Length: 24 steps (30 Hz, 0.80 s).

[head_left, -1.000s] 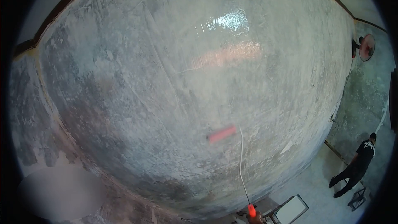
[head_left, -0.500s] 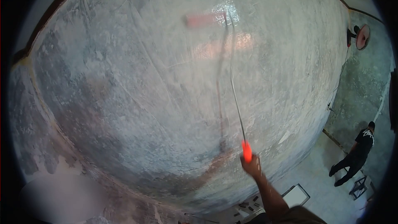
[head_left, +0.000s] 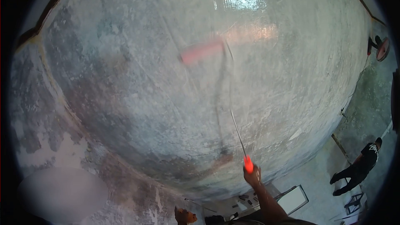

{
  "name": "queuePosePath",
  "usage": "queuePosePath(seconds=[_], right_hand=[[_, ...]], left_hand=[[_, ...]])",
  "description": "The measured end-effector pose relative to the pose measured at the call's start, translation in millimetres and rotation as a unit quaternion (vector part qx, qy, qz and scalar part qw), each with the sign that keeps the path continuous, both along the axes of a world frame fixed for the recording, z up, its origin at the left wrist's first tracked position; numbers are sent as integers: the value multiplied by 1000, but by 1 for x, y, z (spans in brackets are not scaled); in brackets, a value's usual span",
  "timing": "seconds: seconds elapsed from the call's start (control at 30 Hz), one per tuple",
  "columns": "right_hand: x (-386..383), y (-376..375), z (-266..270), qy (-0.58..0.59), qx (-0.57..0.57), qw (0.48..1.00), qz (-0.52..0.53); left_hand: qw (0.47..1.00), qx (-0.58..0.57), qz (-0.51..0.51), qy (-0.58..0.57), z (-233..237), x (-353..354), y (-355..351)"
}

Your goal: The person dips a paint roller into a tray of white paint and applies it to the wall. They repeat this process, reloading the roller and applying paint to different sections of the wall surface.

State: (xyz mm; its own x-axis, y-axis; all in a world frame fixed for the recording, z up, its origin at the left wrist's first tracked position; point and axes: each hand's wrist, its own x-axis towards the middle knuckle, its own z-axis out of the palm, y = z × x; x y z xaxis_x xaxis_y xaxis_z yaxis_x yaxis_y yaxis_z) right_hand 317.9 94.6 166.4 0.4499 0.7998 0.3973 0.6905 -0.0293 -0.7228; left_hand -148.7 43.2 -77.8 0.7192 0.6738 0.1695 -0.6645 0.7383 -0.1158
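Before the grey wall, the right hand, grip closed, clasps the paint roller.

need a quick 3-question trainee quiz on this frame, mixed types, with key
1. True or false: the right hand holds the paint roller by the orange grip at the end of its long handle.
2. The roller's sleeve lies against: A) the floor B) the wall C) a tray
3. What is mounted on the side wall at the right edge?
Key: 1 true; 2 B; 3 a fan.
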Motion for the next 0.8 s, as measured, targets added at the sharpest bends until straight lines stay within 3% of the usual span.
queuePosePath(seconds=[0.1,0.2,0.23,0.27,0.33,0.37,0.4,0.43,0.47,0.5,0.53,0.57,0.63,0.67,0.7,0.73,0.8], right_hand=[[-13,55,160,-7,69,998,4],[-34,73,223,66,136,988,42],[-39,75,229,119,154,979,56],[-43,75,216,84,134,986,46],[-54,79,138,-25,182,983,24],[-58,66,86,-110,110,987,26],[-68,51,29,-60,45,997,-2],[-75,23,-7,14,29,999,11],[-76,-4,-59,-32,13,999,39],[-82,-37,-122,6,-21,1000,3],[-76,-72,-178,-35,-50,995,79],[-77,-107,-195,31,-126,988,81],[-76,-139,-197,148,-341,927,52],[-77,-133,-184,147,-340,927,52],[-80,-124,-173,129,-344,929,42],[-86,-111,-149,110,-348,930,32],[-104,-65,-116,127,-166,978,28]], left_hand=[[991,-105,18,-78,-7,0,-14],[966,-202,24,-157,-20,9,-15],[954,-235,25,-182,-26,9,-17],[941,-268,27,-205,-33,10,-21],[908,-334,31,-253,-54,12,-34],[907,-334,33,-254,-6,26,-35],[713,-481,131,-494,32,36,-38],[428,-566,211,-672,59,41,-43],[89,-579,263,-767,73,42,-52],[87,-575,264,-769,77,41,-61],[95,-579,266,-765,80,40,-66],[104,-582,266,-761,80,39,-65],[127,-587,235,-764,82,37,-57],[150,-595,209,-762,84,36,-56],[54,-528,316,-786,120,52,-63],[53,-528,318,-785,113,49,-63],[92,-557,263,-782,76,35,-57]])
